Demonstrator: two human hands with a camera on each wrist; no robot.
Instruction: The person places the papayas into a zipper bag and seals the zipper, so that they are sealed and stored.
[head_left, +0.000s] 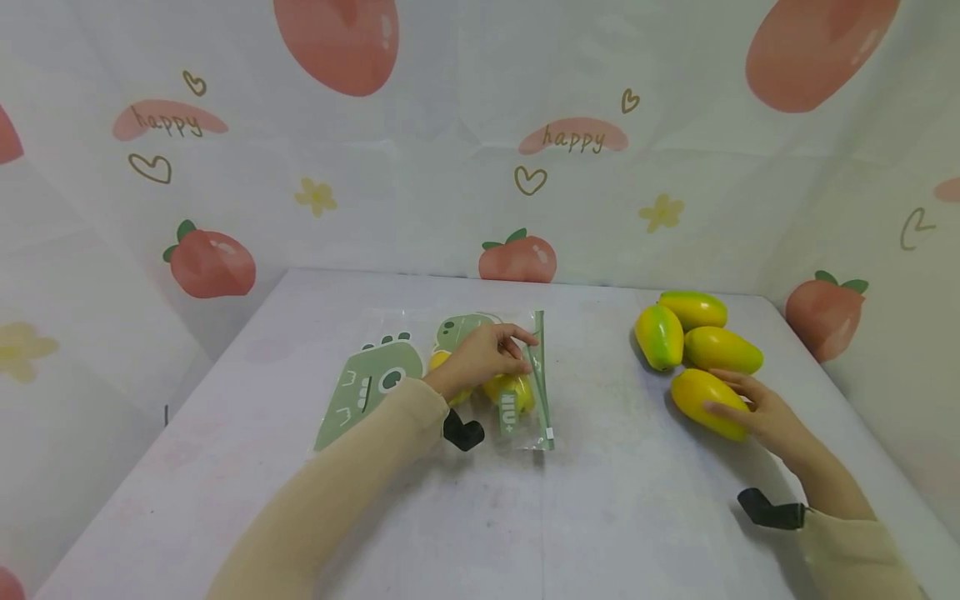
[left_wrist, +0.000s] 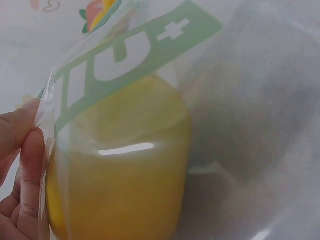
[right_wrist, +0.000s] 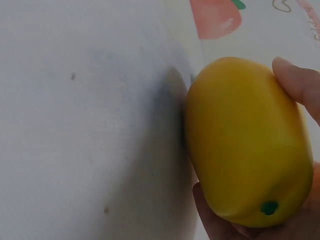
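A clear zip bag (head_left: 367, 383) printed with green cartoon creatures lies on the table, its slider edge facing right. My left hand (head_left: 483, 354) reaches over it and pinches the film near the opening. Inside, yellow mangoes (left_wrist: 120, 170) show through the plastic, partly hidden by the hand and the print. On the right, my right hand (head_left: 776, 421) grips a yellow mango (head_left: 705, 402), thumb on one side and fingers on the other. The right wrist view shows this mango (right_wrist: 247, 140) close up, its small green stem spot toward the camera.
Just beyond my right hand lie three more mangoes, a green-streaked one (head_left: 660, 337), one at the back (head_left: 693, 310) and one nearer the hand (head_left: 723, 350). The white table (head_left: 592, 508) meets a fruit-printed cloth backdrop (head_left: 420, 208) behind and at both sides.
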